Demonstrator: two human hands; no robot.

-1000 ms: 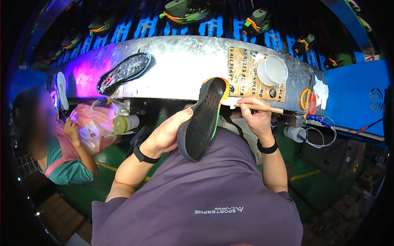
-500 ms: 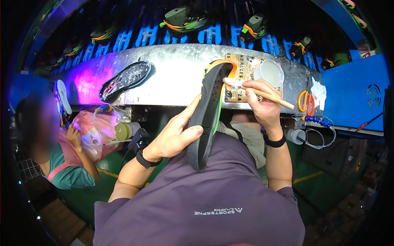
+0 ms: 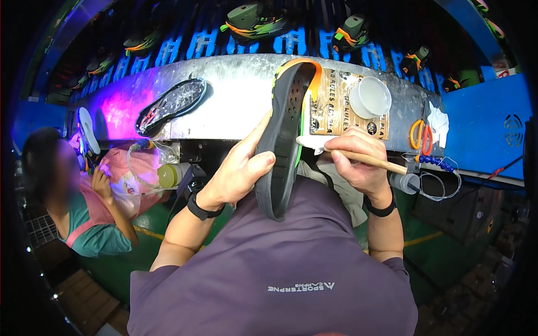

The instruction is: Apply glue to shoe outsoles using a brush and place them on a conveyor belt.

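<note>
A black shoe sole [image 3: 283, 151] with a yellow, orange and green edge is held up tilted at the bench front. My left hand [image 3: 238, 171] grips its left side, the thumb across the inner face and the other fingers partly hidden behind. Between the thumb and fingers of my right hand [image 3: 361, 159] is a brush with a wooden handle [image 3: 386, 164]. Its white bristles touch the sole's right edge, about midway along. Beyond my right hand, a white plastic cup [image 3: 370, 97] stands on a printed cardboard sheet [image 3: 326, 126].
Another dark sole [image 3: 171, 107] lies on the metal bench [image 3: 241, 78] to the left. Orange-handled scissors [image 3: 416, 134] and crumpled white paper [image 3: 437, 124] lie at the right. Shoes [image 3: 255, 23] sit on blue racks behind. A co-worker [image 3: 92, 229] sits at left holding a light sole.
The brush has moved nearer to me along the sole's right edge, my right hand with it. The sole's far end has shifted farther away over the bench.
</note>
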